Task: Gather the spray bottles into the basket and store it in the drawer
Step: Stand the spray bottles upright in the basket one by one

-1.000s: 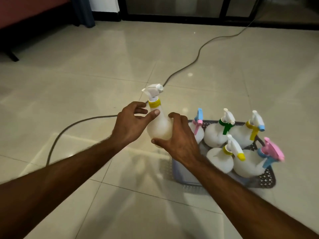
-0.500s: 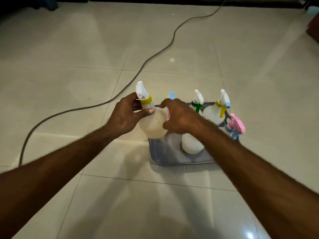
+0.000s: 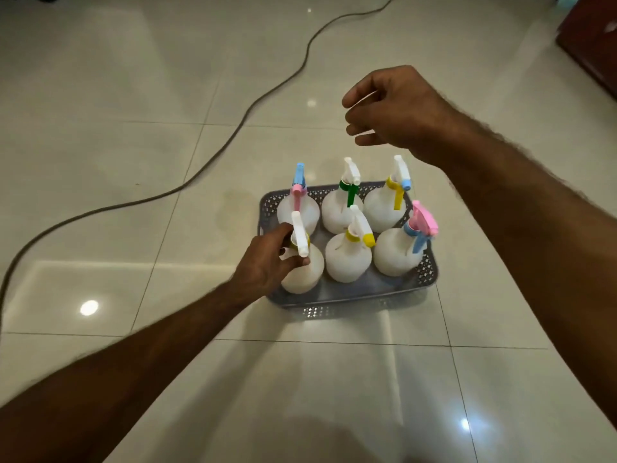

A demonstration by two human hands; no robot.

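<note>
- Left of our left hand, a dark cable snakes across the tiled floor, well apart from the work.
- Our left hand pinches the neck of the white-nozzled spray bottle, which stands in the near left corner of the grey basket.
- Beyond and right of that hand, five more bottles stand upright in the basket, crowded together.
- Our right hand hovers above the far row, fingers loosely curled, holding nothing.
- We judge the risk to be tipping: pulling our left hand away carelessly could drag the bottle over, and lifting the basket unevenly could topple the packed bottles.
</note>
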